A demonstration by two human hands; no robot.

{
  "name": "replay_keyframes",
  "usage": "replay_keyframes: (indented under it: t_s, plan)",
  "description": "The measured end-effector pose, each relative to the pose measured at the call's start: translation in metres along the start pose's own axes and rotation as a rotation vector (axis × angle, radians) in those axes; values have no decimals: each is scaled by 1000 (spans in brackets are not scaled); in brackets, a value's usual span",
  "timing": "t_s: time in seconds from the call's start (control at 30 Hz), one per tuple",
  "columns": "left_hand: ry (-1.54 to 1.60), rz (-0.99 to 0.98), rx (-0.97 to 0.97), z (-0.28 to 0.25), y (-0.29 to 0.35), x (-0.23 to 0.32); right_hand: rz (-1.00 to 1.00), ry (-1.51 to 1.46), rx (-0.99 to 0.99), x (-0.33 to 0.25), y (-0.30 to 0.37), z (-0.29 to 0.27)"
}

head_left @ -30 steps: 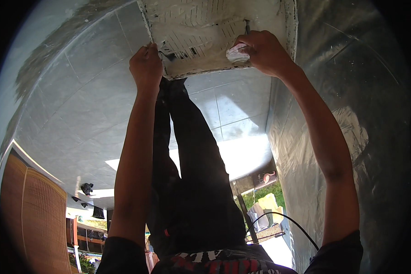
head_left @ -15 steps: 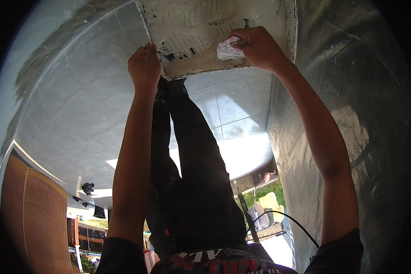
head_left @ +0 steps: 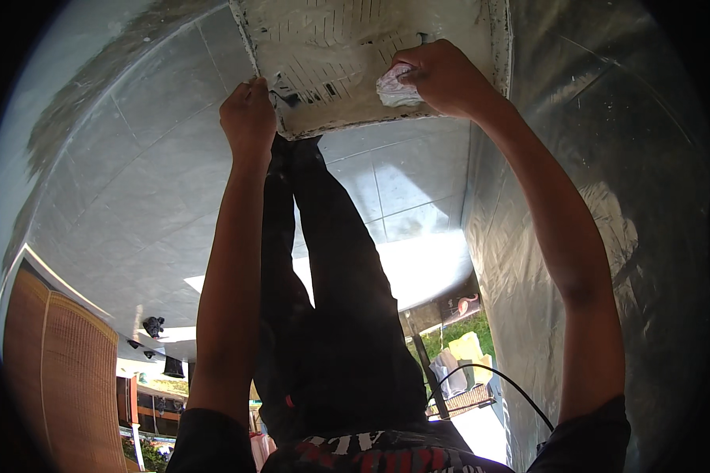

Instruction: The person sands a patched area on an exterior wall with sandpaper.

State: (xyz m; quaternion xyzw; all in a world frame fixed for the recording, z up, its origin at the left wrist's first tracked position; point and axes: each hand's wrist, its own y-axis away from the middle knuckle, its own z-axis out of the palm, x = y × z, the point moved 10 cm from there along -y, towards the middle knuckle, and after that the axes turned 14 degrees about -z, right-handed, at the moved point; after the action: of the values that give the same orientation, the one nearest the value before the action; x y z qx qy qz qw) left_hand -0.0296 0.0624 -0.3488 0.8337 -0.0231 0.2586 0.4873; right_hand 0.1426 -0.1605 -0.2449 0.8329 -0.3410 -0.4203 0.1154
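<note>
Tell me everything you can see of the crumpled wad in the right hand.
The wad is whitish with faint pinkish marks and looks like thin, soft cloth, though the material isn't certain. It is bunched and creased, gripped in the fingers of the right hand, which hides part of it; the rest bulges out leftward. It appears over the panel, near its lower edge; whether they touch can't be told.

floor (head_left: 158,181): grey, tiled | on it: small black object (head_left: 153,326), bright patch (head_left: 426,272)
</note>
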Motion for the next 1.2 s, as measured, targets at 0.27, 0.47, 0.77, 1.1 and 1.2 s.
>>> replay_keyframes:
  t_s: [0.27, 0.47, 0.77, 1.1, 1.2]
  plan:
    - [48, -55, -18, -1, 0, -5, 28, 42, -119, -2, -8, 6]
    - [13, -1, 23, -5, -2, -2, 155, -83, -125, 11, -14, 3]
    - [-43, -33, 1, -4, 2, 2, 245, -881, 435, 66, 20, -41]
    - [-256, 381, 68, -22, 87, 89, 49, -1741, 908, 14, 92, -26]
    - [-276, 552, -20, -23, 141, 139, -66, -1929, 961, -15, 113, -34]
